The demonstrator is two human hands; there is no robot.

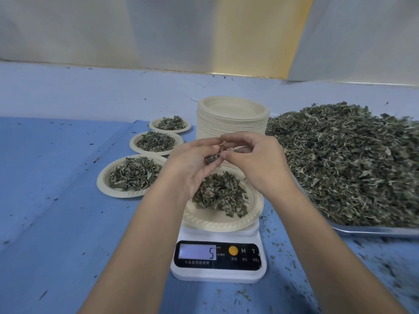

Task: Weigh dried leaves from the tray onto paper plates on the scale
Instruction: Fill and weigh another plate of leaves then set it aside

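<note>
now my left hand cups a clump of dried leaves above the paper plate on the scale, right hand pinching bits off; they look feather-light, brittle, so fingers should pinch loosely.

It looks like a small processing workroom: a blue-covered table, a metal tray heaped with dried leaves, a tall stack of paper plates and a digital scale
</note>
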